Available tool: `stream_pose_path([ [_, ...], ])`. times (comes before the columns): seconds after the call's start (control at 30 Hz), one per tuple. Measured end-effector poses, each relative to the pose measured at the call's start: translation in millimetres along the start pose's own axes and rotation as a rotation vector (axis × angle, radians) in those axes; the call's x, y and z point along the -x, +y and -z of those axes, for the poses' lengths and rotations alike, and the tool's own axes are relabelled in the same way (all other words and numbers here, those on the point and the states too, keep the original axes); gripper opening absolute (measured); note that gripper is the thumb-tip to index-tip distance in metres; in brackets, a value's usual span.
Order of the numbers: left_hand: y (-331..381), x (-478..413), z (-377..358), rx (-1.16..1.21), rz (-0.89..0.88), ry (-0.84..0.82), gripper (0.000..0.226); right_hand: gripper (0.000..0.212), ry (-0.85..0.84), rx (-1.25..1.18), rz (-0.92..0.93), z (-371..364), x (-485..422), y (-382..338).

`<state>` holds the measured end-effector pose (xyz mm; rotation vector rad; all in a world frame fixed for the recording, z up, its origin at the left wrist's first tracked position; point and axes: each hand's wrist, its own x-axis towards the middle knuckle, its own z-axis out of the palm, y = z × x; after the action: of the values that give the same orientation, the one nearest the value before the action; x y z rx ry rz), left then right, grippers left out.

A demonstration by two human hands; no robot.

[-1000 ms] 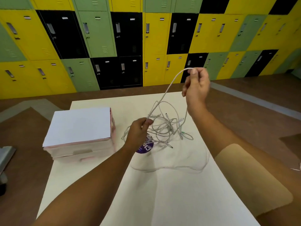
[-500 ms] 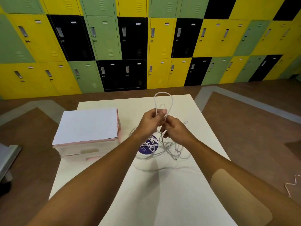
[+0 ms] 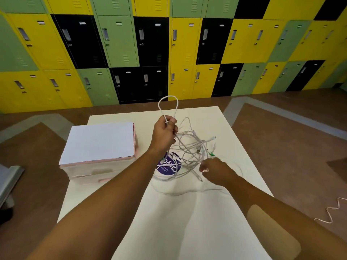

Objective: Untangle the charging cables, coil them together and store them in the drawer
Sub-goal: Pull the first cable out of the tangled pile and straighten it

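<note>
A tangle of white charging cables (image 3: 191,152) lies on the cream table (image 3: 187,222), partly over a round purple sticker (image 3: 170,165). My left hand (image 3: 164,135) is raised above the pile and grips a loop of white cable (image 3: 168,104) that stands up from its fist. My right hand (image 3: 216,170) is low at the pile's right side, fingers pinched on a cable strand near the tabletop. A green-tipped plug (image 3: 212,154) lies just beyond it. The white and pink drawer box (image 3: 99,149) sits at the table's left, its drawer shut.
Yellow, green and black lockers (image 3: 169,49) fill the wall behind the table. Brown floor surrounds it. A white cord (image 3: 330,212) lies on the floor at the right. A grey metal object (image 3: 9,177) stands at the left edge.
My right hand left the loop it had brought to my left hand and dropped down to the right side of the pile. My left hand now holds the loop alone.
</note>
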<state>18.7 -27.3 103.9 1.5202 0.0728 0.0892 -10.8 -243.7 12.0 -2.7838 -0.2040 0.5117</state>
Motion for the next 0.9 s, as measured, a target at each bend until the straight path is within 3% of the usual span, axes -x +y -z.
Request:
stream_pose_path([
  [0.1,-5.6,-2.1,8.1,-0.067,-0.042,0.047,0.017,0.018,0.252,0.01,-0.033,-1.8,-0.8,18.2],
  [0.2,-14.5,0.9,14.2,-0.178,-0.057,-0.014,0.018,0.017,0.294,-0.388,-0.207,13.9,-3.7,25.7],
  [0.27,-21.9,5.5,15.4,-0.263,-0.079,-0.106,0.018,0.026,0.379,-0.624,-0.23,28.5,-7.9,25.8],
  [0.4,-30.1,14.6,12.3,-0.402,-0.1,-0.219,0.024,0.03,0.632,-0.858,-0.057,76.4,-14.7,0.9],
  [0.53,-24.2,19.7,5.9,-0.368,-0.1,-0.227,0.023,0.018,0.759,-0.985,0.054,121.8,-18.8,-32.7],
  [0.63,-17.1,21.2,2.3,-0.32,-0.082,-0.26,0.029,0.023,0.715,-1.124,0.081,140.1,-17.2,-52.5],
  [0.73,-11.9,20.5,0.7,-0.336,-0.067,-0.301,0.031,0.052,0.588,-1.204,-0.015,148.4,-10.4,-70.5],
  [0.83,-5.8,18.3,-6.8,-0.326,-0.049,-0.275,0.035,0.072,0.383,-1.044,-0.002,145.9,-2.9,-82.7],
  [0.9,-5.2,15.9,-11.9,-0.288,-0.038,-0.283,0.044,0.071,0.298,-0.94,0.085,140.2,-0.3,-89.3],
])
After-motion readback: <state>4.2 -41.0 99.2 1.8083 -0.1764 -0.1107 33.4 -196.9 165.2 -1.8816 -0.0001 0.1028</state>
